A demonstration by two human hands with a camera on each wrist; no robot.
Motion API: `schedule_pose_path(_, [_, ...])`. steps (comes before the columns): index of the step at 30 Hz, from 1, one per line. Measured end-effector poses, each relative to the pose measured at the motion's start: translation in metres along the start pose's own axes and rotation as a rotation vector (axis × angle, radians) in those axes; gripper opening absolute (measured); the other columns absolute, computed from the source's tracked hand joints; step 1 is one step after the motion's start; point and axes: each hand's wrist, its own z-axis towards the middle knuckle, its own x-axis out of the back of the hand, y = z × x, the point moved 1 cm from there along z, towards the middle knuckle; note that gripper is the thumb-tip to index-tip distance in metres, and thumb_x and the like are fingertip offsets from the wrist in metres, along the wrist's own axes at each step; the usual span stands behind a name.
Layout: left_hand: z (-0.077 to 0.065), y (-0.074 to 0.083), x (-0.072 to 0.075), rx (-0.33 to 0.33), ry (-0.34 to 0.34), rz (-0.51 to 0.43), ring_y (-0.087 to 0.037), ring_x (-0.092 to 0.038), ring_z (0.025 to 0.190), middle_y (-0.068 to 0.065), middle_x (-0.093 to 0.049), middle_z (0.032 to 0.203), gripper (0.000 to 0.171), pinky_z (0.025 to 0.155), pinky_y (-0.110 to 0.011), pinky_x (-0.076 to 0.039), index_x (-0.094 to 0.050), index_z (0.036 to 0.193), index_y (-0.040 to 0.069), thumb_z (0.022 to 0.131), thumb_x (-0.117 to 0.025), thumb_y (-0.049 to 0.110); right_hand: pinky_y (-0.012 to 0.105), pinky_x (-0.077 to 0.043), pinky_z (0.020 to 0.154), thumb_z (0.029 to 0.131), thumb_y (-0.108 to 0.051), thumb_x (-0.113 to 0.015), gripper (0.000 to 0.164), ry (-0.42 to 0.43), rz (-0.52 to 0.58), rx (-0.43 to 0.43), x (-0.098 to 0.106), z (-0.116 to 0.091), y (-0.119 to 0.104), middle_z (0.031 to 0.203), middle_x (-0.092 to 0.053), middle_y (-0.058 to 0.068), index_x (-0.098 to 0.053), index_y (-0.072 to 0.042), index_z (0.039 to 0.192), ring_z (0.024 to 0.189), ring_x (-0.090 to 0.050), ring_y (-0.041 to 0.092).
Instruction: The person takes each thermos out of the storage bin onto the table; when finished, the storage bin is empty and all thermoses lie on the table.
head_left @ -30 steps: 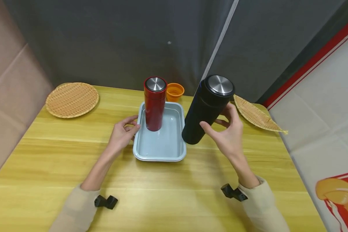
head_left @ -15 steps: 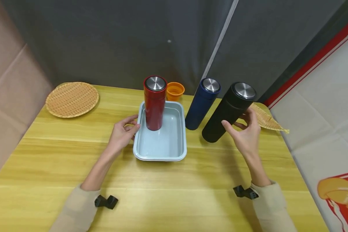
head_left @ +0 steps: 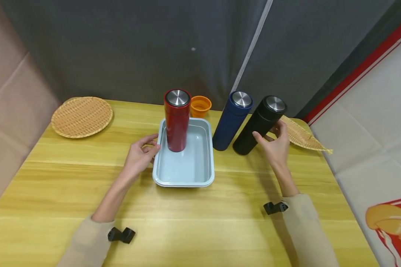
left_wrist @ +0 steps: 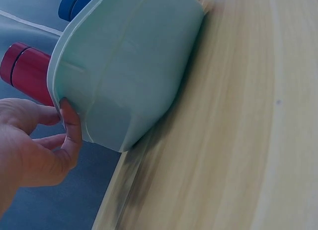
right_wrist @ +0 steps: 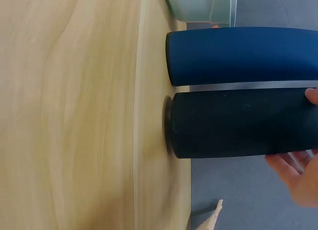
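Observation:
My right hand (head_left: 276,144) grips a black thermos flask (head_left: 258,126) with a steel lid, thumb on its near side. In the right wrist view the flask's base is right at the table, with a dark shadow beside it. A blue thermos flask (head_left: 231,120) stands just to its left. My left hand (head_left: 139,157) holds the left rim of a pale blue plastic tray (head_left: 187,183). In the left wrist view the fingers (left_wrist: 73,128) bend against the tray's outer wall. Upright inside the tray, toward the back left, stands a red thermos flask (head_left: 177,124).
An orange cup (head_left: 200,106) sits behind the tray. Round woven mats (head_left: 82,117) lie at the back left of the wooden table (head_left: 200,230). Another woven piece (head_left: 302,135) leans at the back right, beyond my right hand. A grey curtain (head_left: 120,48) hangs along the back edge.
My right hand has carried the black thermos flask rightward, down and farther back, uncovering the blue flask. My left hand and the tray have stayed in place.

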Motion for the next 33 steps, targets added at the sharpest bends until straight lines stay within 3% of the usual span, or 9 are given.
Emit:
schedule_pose_path(11, [-0.002, -0.001, -0.001, -0.009, 0.001, 0.03, -0.008, -0.054, 0.065, -0.015, -0.055, 0.108, 0.044, 0.053, -0.027, -0.053, -0.05, 0.138, 0.001, 0.095, -0.059, 0.007, 0.031, -0.055, 0.083, 0.078, -0.002, -0.077, 0.062, -0.008, -0.026, -0.025, -0.008, 0.004, 0.006, 0.112, -0.055, 0.008, -0.047, 0.006, 0.131, 0.098, -0.056, 0.018])
schedule_pose_path(21, [0.001, -0.002, -0.001, -0.001, 0.009, 0.018, -0.009, -0.054, 0.064, -0.014, -0.055, 0.109, 0.044, 0.052, -0.024, -0.051, -0.05, 0.138, 0.001, 0.095, -0.059, 0.006, 0.049, -0.052, 0.088, 0.078, -0.002, -0.076, 0.064, -0.028, -0.028, -0.028, -0.011, 0.01, 0.007, 0.117, -0.054, 0.016, -0.044, 0.007, 0.133, 0.1, -0.055, 0.02])
schedule_pose_path(29, [0.001, -0.001, -0.001, -0.01, 0.013, 0.023, -0.007, -0.053, 0.062, -0.013, -0.054, 0.107, 0.044, 0.053, -0.028, -0.053, -0.05, 0.138, 0.001, 0.095, -0.059, 0.007, 0.034, -0.054, 0.088, 0.08, -0.002, -0.075, 0.064, -0.053, -0.035, -0.031, -0.012, 0.01, 0.007, 0.121, -0.054, 0.017, -0.043, 0.005, 0.135, 0.104, -0.056, 0.024])
schedule_pose_path(33, [0.001, -0.002, 0.0, -0.009, 0.014, 0.017, -0.007, -0.054, 0.062, -0.013, -0.054, 0.108, 0.044, 0.053, -0.028, -0.053, -0.05, 0.138, 0.0, 0.095, -0.059, 0.007, 0.036, -0.052, 0.091, 0.081, -0.002, -0.075, 0.066, -0.049, -0.035, -0.04, -0.013, 0.007, 0.007, 0.126, -0.053, 0.02, -0.042, 0.004, 0.138, 0.109, -0.055, 0.028])
